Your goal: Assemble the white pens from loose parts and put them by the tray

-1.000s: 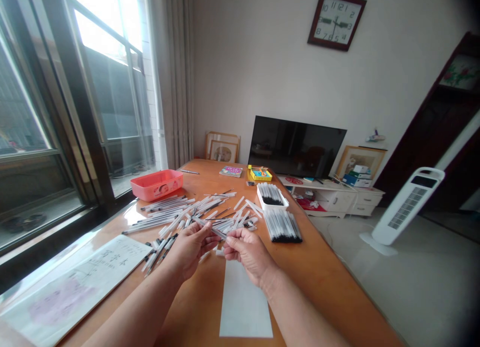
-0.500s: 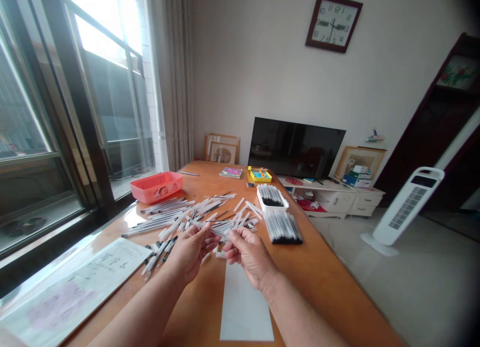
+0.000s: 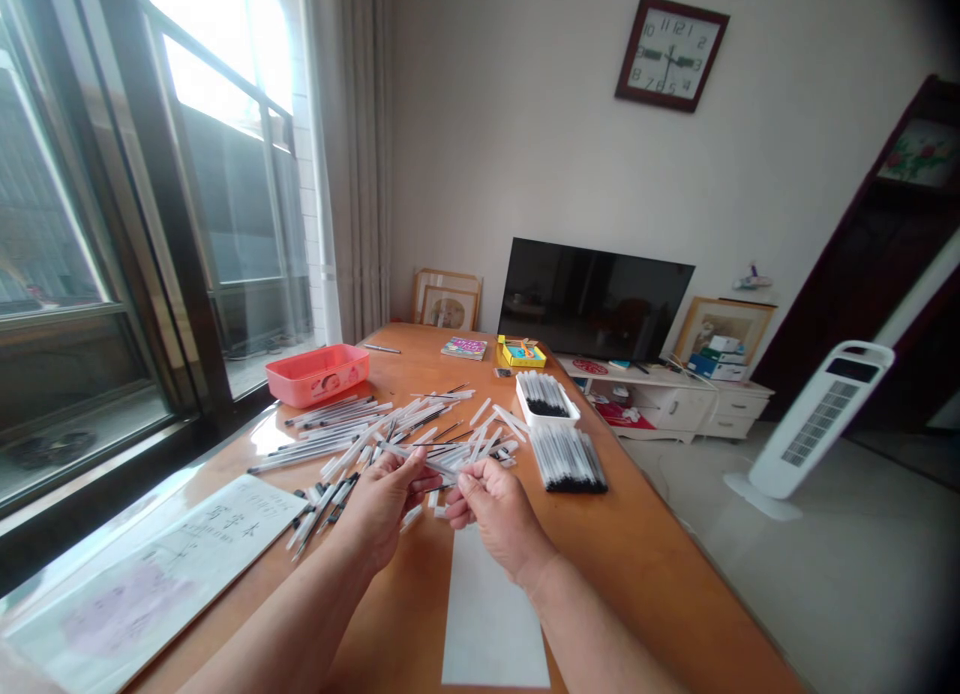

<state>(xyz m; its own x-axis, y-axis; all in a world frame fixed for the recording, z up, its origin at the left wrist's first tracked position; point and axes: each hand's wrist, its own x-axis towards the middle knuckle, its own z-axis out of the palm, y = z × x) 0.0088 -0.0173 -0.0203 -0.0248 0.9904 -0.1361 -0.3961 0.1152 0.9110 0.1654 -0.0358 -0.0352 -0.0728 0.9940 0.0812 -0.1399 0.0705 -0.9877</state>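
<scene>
Between my hands is a slim, translucent white pen barrel (image 3: 444,470), held roughly level above the table. My left hand (image 3: 386,501) pinches its left part between thumb and fingers. Closed around the right end is my right hand (image 3: 496,514); its fingertips hide what is there, so a separate small part cannot be made out. Just beyond lies a loose heap of white pen barrels (image 3: 352,444), dark refills (image 3: 448,430) and black-tipped parts (image 3: 330,501). Right of them, pens with black ends fill a white tray (image 3: 576,415), and a neat row of pens (image 3: 568,456) lies before it.
A white paper sheet (image 3: 495,614) lies under my right hand, and a writing booklet (image 3: 165,584) at the left. A red plastic box (image 3: 315,376), a small book (image 3: 463,348) and a yellow box (image 3: 523,353) stand farther back. The table's right edge (image 3: 679,519) borders the floor.
The view has shifted slightly. My right hand has turned a little at the pen barrel's end, while my left hand keeps its pinch. The pens on the table look unchanged.
</scene>
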